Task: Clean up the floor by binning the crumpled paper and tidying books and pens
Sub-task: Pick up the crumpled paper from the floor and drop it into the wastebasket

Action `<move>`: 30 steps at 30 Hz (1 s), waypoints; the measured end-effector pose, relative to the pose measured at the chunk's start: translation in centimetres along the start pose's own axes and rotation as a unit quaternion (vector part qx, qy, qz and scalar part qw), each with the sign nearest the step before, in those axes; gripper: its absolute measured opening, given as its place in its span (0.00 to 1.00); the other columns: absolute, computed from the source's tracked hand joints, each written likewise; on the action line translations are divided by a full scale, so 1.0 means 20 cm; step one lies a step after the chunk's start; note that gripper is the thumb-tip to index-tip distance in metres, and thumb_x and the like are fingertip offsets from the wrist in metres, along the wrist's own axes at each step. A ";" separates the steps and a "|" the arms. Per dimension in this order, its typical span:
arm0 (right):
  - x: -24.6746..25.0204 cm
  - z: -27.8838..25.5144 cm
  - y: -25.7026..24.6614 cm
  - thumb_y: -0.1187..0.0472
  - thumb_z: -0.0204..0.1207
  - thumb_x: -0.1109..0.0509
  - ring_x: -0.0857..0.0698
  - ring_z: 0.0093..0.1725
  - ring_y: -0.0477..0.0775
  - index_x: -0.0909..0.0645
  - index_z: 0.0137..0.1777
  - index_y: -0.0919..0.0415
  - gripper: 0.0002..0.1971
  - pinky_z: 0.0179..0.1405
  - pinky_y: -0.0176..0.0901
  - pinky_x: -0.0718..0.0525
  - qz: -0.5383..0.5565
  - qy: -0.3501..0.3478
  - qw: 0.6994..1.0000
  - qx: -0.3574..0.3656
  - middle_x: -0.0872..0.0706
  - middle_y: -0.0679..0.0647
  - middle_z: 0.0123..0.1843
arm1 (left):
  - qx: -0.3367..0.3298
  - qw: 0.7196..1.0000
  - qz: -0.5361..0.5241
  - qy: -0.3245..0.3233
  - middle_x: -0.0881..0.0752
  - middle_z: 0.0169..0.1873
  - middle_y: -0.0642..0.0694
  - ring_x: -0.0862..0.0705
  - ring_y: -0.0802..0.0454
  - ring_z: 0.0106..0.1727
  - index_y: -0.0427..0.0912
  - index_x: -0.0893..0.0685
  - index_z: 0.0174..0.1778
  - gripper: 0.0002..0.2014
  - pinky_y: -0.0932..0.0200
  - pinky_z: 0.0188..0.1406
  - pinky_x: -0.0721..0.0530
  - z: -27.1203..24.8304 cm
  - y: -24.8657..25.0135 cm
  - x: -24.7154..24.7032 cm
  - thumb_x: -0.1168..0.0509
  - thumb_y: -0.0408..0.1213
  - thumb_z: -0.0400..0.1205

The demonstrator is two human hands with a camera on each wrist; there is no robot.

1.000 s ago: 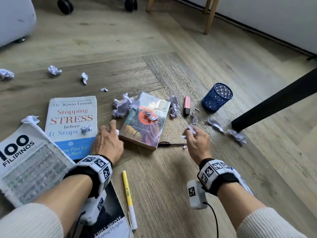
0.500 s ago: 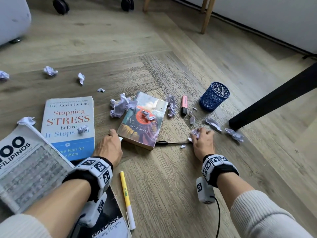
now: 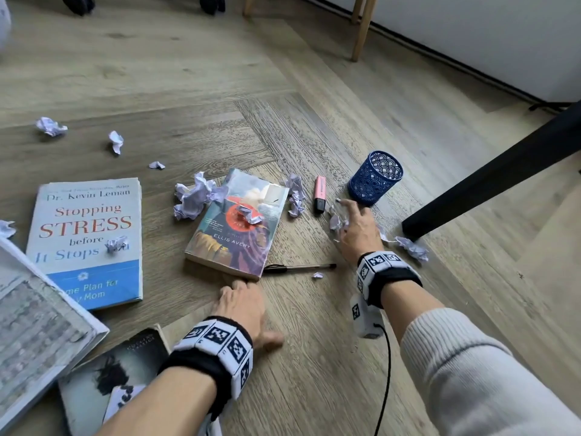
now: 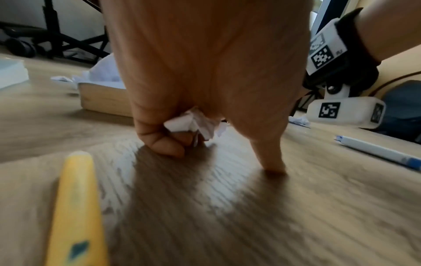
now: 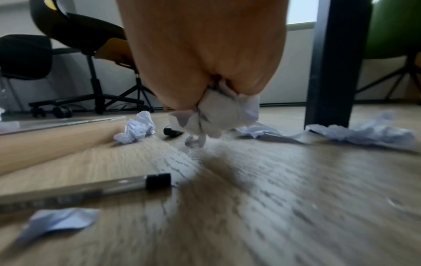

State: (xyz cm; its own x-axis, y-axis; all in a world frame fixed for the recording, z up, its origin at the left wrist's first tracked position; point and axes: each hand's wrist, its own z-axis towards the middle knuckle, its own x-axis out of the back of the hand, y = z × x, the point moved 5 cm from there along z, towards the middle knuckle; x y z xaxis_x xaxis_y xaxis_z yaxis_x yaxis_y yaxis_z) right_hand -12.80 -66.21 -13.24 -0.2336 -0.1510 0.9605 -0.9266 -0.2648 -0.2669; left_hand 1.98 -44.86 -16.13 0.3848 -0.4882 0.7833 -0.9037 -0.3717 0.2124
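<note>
Right wrist: paper inside grip.

Left hand low, palm down, knuckles toward the floor; fingers curled under, thumb straight with its tip touching the floor. A white wad is pinched inside the curl. Left forearm bare, marker band at the wrist.

Right hand reached further forward and to the right, back of hand up, fingers bunched round white paper. Right wrist banded, cream sleeve pushed up the forearm. Hands well apart.
</note>
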 end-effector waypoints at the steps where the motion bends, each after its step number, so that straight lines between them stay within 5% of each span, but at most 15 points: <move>1: -0.02 0.01 -0.02 0.66 0.81 0.36 0.19 0.49 0.60 0.32 0.75 0.54 0.23 0.56 0.54 0.16 -0.017 -0.017 0.999 0.022 0.27 0.64 0.60 | -0.005 1.000 0.010 -0.006 0.27 0.64 0.38 0.26 0.40 0.66 0.36 0.32 0.68 0.49 0.52 0.68 0.29 0.00 0.00 0.01 0.27 0.69 0.61; 4: -0.07 0.01 -0.05 0.58 0.83 0.38 0.17 0.48 0.65 0.27 0.65 0.62 0.13 0.51 0.62 0.16 -0.059 -0.022 0.996 0.068 0.29 0.64 0.59 | -0.019 0.999 0.042 -0.005 0.25 0.64 0.39 0.26 0.42 0.66 0.36 0.31 0.67 0.51 0.53 0.68 0.29 0.00 0.02 0.03 0.23 0.66 0.58; 9: -0.09 -0.02 -0.02 0.63 0.84 0.39 0.19 0.42 0.60 0.25 0.57 0.66 0.08 0.41 0.51 0.18 -0.081 0.011 0.985 0.149 0.24 0.62 0.54 | -0.015 0.999 0.038 0.006 0.25 0.63 0.40 0.26 0.43 0.65 0.37 0.31 0.66 0.50 0.52 0.69 0.29 0.01 0.01 0.02 0.23 0.67 0.58; 12: 0.04 -0.01 0.13 0.62 0.86 0.43 0.20 0.41 0.56 0.25 0.57 0.67 0.09 0.41 0.42 0.21 -0.029 0.098 0.993 0.058 0.20 0.60 0.51 | -0.015 0.999 0.031 0.005 0.26 0.63 0.40 0.26 0.42 0.66 0.37 0.32 0.67 0.51 0.52 0.70 0.29 0.01 0.01 0.02 0.23 0.67 0.57; 15: 0.20 -0.02 0.41 0.60 0.86 0.44 0.18 0.43 0.61 0.27 0.60 0.65 0.10 0.40 0.50 0.18 -0.008 0.200 0.974 -0.111 0.22 0.61 0.54 | -0.008 1.000 0.021 0.007 0.26 0.63 0.40 0.27 0.42 0.66 0.38 0.32 0.67 0.53 0.53 0.70 0.29 0.03 0.00 0.01 0.23 0.69 0.55; 18: 0.16 -0.05 0.62 0.50 0.85 0.43 0.18 0.49 0.71 0.29 0.63 0.62 0.16 0.45 0.55 0.21 -0.049 0.095 0.974 -0.200 0.28 0.69 0.61 | -0.008 1.000 0.017 0.012 0.26 0.63 0.41 0.27 0.42 0.65 0.38 0.32 0.67 0.54 0.53 0.69 0.29 0.03 0.00 -0.01 0.23 0.69 0.53; 21: 0.06 -0.09 0.68 0.49 0.85 0.42 0.19 0.52 0.74 0.32 0.65 0.61 0.17 0.51 0.58 0.21 -0.079 0.003 0.980 -0.183 0.33 0.68 0.65 | -0.009 1.000 0.013 0.014 0.26 0.63 0.41 0.27 0.42 0.66 0.39 0.32 0.67 0.54 0.53 0.70 0.29 0.03 0.00 -0.01 0.22 0.68 0.54; 26: 0.11 0.01 0.56 0.55 0.85 0.43 0.20 0.53 0.65 0.30 0.63 0.63 0.13 0.51 0.54 0.21 -0.051 0.032 0.989 -0.135 0.21 0.67 0.60 | -0.004 1.000 -0.001 0.010 0.26 0.63 0.41 0.27 0.41 0.66 0.39 0.32 0.67 0.56 0.52 0.70 0.28 0.04 -0.02 -0.02 0.22 0.69 0.51; 30: 0.10 0.10 0.36 0.51 0.86 0.45 0.19 0.50 0.58 0.36 0.77 0.50 0.21 0.49 0.50 0.20 -0.005 0.012 0.998 -0.067 0.22 0.61 0.61 | -0.004 1.000 -0.009 0.017 0.27 0.63 0.41 0.28 0.42 0.67 0.39 0.33 0.68 0.55 0.53 0.70 0.29 0.03 -0.02 -0.02 0.22 0.68 0.52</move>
State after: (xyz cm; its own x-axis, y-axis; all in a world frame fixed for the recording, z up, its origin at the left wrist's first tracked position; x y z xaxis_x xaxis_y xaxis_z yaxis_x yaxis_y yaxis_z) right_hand -19.29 -70.37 -13.49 -0.2292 -0.1248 0.9653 -0.9598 -0.1360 -0.2455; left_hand 2.26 -45.12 -16.87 0.3945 -0.4550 0.7984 -0.8983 -0.3740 0.2307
